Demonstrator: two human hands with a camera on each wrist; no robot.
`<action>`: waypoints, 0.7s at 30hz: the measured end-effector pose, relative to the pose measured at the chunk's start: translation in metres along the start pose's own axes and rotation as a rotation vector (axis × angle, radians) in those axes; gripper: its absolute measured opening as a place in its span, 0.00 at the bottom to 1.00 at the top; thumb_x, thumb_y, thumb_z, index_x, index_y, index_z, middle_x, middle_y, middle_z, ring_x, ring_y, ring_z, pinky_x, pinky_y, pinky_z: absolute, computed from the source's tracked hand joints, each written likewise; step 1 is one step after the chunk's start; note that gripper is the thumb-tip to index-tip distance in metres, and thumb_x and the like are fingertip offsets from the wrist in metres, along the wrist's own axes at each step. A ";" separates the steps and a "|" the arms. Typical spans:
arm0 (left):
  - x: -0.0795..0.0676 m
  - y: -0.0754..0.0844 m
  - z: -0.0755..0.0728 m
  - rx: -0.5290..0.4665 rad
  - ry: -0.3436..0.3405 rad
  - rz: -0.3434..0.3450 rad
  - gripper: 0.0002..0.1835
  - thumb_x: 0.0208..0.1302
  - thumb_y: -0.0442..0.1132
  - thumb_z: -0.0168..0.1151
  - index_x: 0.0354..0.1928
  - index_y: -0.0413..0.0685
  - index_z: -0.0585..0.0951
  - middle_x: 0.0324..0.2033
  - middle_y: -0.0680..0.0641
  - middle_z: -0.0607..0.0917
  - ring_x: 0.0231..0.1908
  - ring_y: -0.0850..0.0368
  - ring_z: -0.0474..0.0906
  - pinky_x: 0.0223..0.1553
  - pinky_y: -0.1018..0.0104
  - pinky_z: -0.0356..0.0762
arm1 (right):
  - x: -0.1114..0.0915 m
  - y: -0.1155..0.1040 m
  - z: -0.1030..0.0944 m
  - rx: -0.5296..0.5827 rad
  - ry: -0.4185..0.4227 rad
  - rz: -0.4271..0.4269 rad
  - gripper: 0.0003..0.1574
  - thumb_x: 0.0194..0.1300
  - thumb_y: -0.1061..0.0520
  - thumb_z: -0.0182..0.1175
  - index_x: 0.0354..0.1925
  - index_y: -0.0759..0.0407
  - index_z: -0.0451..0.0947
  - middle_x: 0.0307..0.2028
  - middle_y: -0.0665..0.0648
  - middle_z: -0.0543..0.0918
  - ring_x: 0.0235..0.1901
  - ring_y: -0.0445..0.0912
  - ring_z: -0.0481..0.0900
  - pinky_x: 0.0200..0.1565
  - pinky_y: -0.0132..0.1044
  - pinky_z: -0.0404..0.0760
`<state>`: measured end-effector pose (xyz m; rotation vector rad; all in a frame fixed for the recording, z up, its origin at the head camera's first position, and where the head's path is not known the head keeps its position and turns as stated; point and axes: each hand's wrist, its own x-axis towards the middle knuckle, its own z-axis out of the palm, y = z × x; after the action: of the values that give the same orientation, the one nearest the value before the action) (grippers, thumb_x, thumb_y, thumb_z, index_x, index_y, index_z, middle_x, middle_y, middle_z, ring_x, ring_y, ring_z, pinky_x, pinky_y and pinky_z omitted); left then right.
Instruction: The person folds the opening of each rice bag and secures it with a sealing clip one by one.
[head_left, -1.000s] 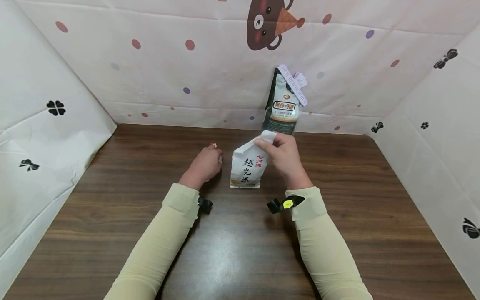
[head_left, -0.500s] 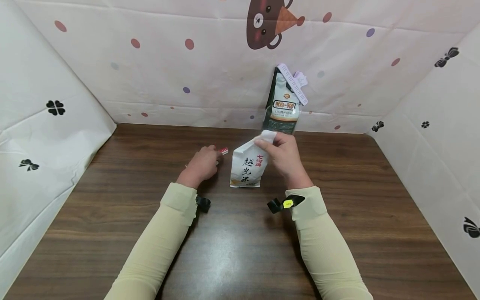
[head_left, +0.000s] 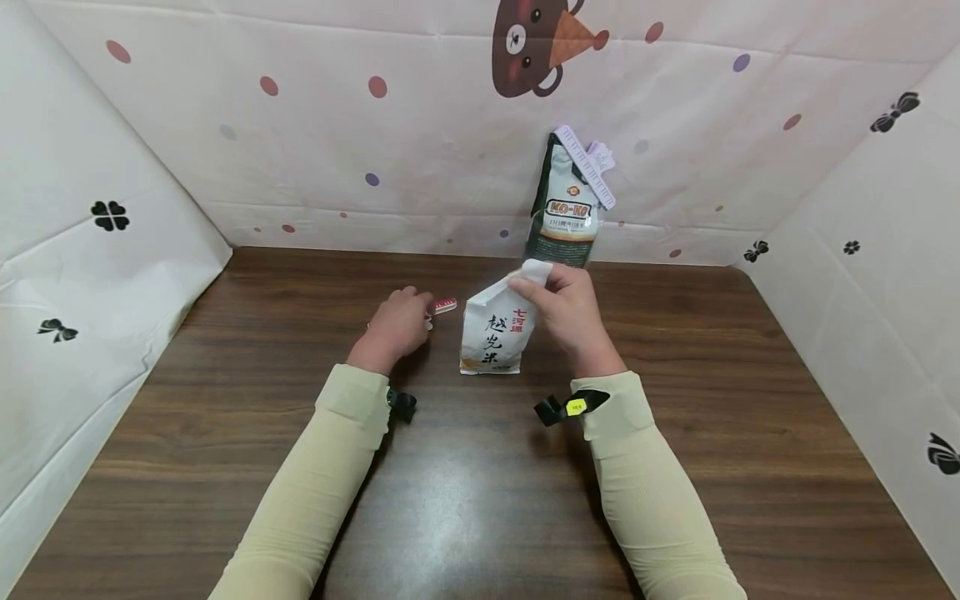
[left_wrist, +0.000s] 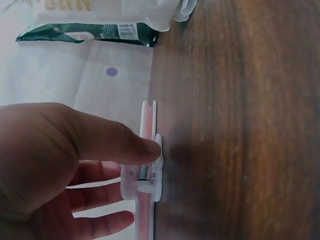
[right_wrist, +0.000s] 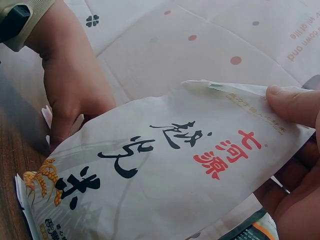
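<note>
One wide stretch of table (head_left: 480, 500) opens at six o'clock from the white bag (head_left: 492, 337); the back edge (head_left: 337, 253) lies near at twelve. The left hand (head_left: 393, 327) pinches a clip (head_left: 446, 306) at ten, the right hand (head_left: 572, 312) the bag's top; a green bag (head_left: 566, 221) (lilac clamp (head_left: 585, 168) on top) blocks one o'clock.

- You get a bright head view, pale glare on the table (head_left: 442, 496)
- Soft shadows beside your sleeves (head_left: 313, 479)
- Your left wrist view is dimmer, wood grain blurred
- Your right wrist view looks greyish
</note>
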<state>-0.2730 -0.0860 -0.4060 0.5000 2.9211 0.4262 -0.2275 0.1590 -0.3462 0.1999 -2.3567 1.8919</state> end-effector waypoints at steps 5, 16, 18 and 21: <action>0.002 0.000 0.001 0.023 0.016 -0.021 0.08 0.61 0.33 0.58 0.42 0.41 0.80 0.38 0.42 0.78 0.42 0.45 0.74 0.45 0.51 0.77 | -0.001 0.000 0.000 0.005 -0.007 0.006 0.18 0.60 0.50 0.69 0.45 0.60 0.84 0.41 0.58 0.84 0.38 0.48 0.78 0.39 0.38 0.80; -0.003 0.000 -0.013 -0.024 0.042 0.008 0.17 0.66 0.28 0.48 0.51 0.45 0.80 0.42 0.43 0.85 0.40 0.46 0.80 0.44 0.51 0.78 | 0.000 0.000 0.000 0.010 -0.009 0.014 0.18 0.60 0.50 0.69 0.44 0.60 0.84 0.40 0.57 0.84 0.38 0.47 0.79 0.40 0.37 0.80; -0.004 -0.001 -0.014 -0.036 0.048 0.011 0.17 0.67 0.29 0.46 0.52 0.47 0.80 0.42 0.43 0.86 0.40 0.45 0.81 0.43 0.50 0.78 | 0.000 0.000 0.000 0.009 -0.007 0.016 0.18 0.60 0.50 0.69 0.44 0.60 0.84 0.40 0.57 0.84 0.38 0.47 0.79 0.40 0.37 0.80; -0.004 -0.003 -0.015 -0.055 0.041 0.001 0.16 0.68 0.30 0.45 0.49 0.47 0.81 0.40 0.44 0.85 0.38 0.46 0.79 0.42 0.51 0.78 | 0.000 0.000 0.000 0.010 -0.007 0.012 0.18 0.60 0.50 0.69 0.44 0.60 0.84 0.40 0.57 0.84 0.38 0.47 0.79 0.40 0.37 0.80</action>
<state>-0.2726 -0.0936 -0.3922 0.4912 2.9388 0.5212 -0.2276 0.1594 -0.3459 0.1947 -2.3585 1.9122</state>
